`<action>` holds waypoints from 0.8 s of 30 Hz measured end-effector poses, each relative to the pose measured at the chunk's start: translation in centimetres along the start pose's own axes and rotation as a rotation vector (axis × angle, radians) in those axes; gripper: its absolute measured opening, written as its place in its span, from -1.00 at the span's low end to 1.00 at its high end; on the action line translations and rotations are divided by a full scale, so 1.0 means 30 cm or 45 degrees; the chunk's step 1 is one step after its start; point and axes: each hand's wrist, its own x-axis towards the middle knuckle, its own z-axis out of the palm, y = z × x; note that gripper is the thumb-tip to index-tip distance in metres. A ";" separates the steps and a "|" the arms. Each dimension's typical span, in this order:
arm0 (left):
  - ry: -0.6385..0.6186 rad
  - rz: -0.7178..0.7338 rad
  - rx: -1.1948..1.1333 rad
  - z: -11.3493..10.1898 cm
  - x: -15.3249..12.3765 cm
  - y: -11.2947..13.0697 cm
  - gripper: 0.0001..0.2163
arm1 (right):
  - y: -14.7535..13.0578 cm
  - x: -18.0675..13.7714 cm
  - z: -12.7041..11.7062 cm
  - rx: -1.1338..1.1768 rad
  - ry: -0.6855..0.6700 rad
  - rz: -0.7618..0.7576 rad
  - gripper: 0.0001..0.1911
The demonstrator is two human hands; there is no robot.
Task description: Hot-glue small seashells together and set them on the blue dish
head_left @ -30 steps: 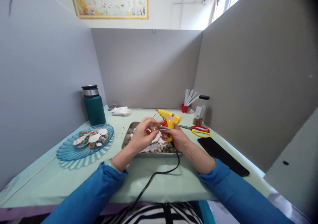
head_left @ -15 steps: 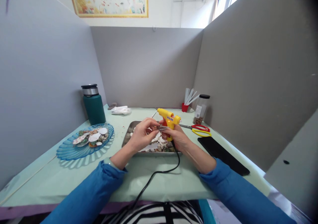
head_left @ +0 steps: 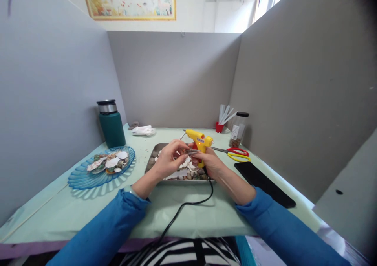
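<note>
Over a metal tray [head_left: 150, 162] of shells and small stones, my two hands meet. My right hand [head_left: 207, 160] is closed round the handle of a yellow glue gun [head_left: 198, 138], whose nozzle points to the left. A long, pointed greyish shell [head_left: 193, 151] lies between the hands, touching the right thumb. My left hand [head_left: 171, 156] pinches its left end with thumb and fingertips. The fingers partly hide the shell's left end. From the gun's handle a black cord [head_left: 194, 204] runs down over the table's front edge.
On the left stand a blue scalloped plate [head_left: 79, 179] with shells and a green bottle [head_left: 112, 128]. To the right lie scissors [head_left: 235, 155] and a black phone-like slab [head_left: 265, 184]. Behind are a red cup [head_left: 219, 128] of glue sticks, a jar [head_left: 238, 130] and a plastic bag [head_left: 143, 131].
The glue gun has tipped slightly, its nozzle shifting a little left and now showing its dark tip. Both hands keep almost the same place and grip.
</note>
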 end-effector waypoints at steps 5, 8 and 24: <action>-0.023 0.017 0.006 -0.010 0.006 0.007 -0.76 | -0.008 0.000 0.005 0.026 0.010 -0.006 -0.68; -0.039 0.020 -0.007 -0.013 0.007 0.002 -0.74 | -0.011 -0.003 0.007 0.003 0.017 0.005 -0.73; -0.060 0.063 0.067 -0.013 0.003 0.013 -0.79 | 0.001 0.000 0.002 -0.004 0.018 -0.009 -0.72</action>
